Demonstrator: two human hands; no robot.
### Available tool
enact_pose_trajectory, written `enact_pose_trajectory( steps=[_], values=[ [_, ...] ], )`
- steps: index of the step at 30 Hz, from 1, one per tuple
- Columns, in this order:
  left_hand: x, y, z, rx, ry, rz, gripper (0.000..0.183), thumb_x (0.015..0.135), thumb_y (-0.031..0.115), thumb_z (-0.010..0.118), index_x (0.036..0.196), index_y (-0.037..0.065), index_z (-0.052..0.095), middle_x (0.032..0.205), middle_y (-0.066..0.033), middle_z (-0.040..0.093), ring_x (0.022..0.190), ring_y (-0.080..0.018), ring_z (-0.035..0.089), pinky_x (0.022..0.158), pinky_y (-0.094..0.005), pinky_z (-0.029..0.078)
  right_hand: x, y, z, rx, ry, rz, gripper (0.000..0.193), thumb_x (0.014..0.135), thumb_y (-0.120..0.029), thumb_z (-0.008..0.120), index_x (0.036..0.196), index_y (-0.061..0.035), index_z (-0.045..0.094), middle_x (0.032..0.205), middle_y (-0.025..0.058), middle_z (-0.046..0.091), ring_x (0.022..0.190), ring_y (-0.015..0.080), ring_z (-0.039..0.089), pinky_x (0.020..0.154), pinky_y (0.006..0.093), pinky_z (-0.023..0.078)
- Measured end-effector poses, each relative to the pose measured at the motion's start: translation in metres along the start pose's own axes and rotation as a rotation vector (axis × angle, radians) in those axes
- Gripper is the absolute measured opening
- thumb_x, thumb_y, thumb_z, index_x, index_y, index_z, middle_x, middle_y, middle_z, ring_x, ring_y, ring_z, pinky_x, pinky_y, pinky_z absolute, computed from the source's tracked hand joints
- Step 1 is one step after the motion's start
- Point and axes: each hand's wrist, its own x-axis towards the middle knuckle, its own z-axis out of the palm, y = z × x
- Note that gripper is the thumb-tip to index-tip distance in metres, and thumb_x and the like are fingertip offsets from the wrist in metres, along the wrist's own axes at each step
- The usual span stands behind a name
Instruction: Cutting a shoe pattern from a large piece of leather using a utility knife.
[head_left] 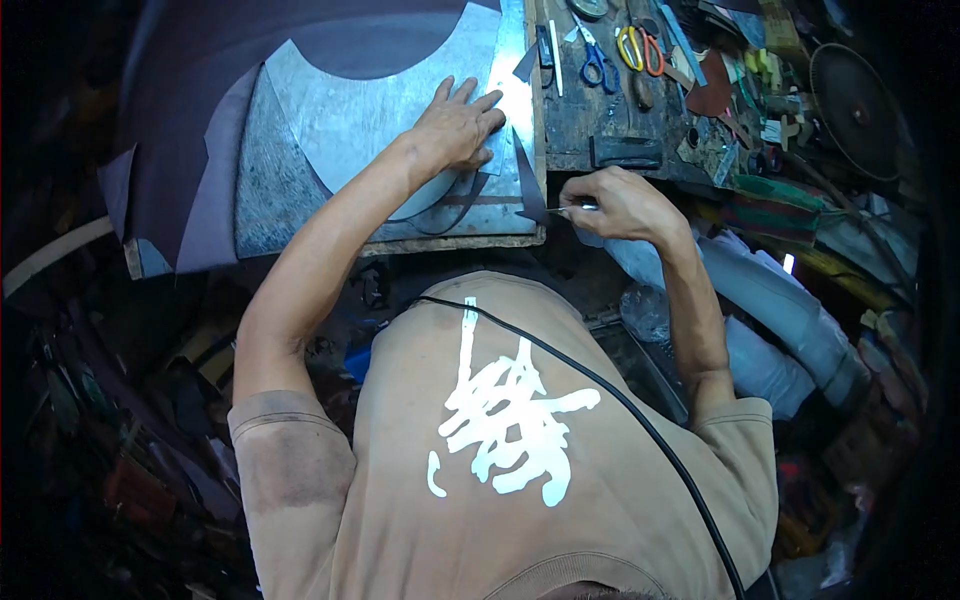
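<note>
My left hand [462, 125] lies flat with fingers spread on a pale, curved pattern sheet [370, 115]. This sheet rests on a grey metal-faced work board [275, 190], beside a large piece of dark brown leather-like material [200, 60]. At the board's near right corner, my right hand [625, 205] is closed around a slim metal tool [580, 207]. Most of the tool is hidden by the fingers, so its kind is not clear. Its tip meets the lower end of a narrow dark offcut [528, 180] hanging at the board's edge. Another thin dark strip [462, 208] curls below my left hand.
Right of the board, a cluttered bench holds blue-handled scissors [597, 70], yellow-and-orange-handled scissors [640, 50], a dark block [626, 152] and scraps. A round disc [853, 110] stands at far right. Plastic-wrapped rolls [770, 290] lie below the bench.
</note>
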Motion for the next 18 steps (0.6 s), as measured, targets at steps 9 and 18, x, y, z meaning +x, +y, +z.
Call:
enact_pose_trajectory(
  steps=[9,18],
  values=[
    [0.007,-0.022,0.013,-0.029,0.116,0.169,0.036,0.086,0.017,0.065,0.122,0.018,0.06,0.15,-0.0075,0.043,0.142,-0.0395,0.031,0.115,-0.0614,0.022,0.036,-0.071,0.099,0.008,0.428,0.065,0.041,0.088,-0.038,0.066,0.124,-0.0201,0.06,0.093,0.0165,0.065,0.076,0.0378,0.067,0.066,0.0468,0.055],
    [0.009,-0.027,0.013,-0.011,0.127,0.221,0.032,0.09,0.022,0.061,0.122,0.018,0.061,0.151,-0.0081,0.042,0.141,-0.0419,0.031,0.113,-0.0626,0.024,0.019,-0.072,0.092,0.037,0.742,0.392,0.046,0.085,-0.036,0.07,0.122,-0.0123,0.056,0.103,0.0182,0.055,0.078,0.0425,0.065,0.066,0.0537,0.053]
  ],
)
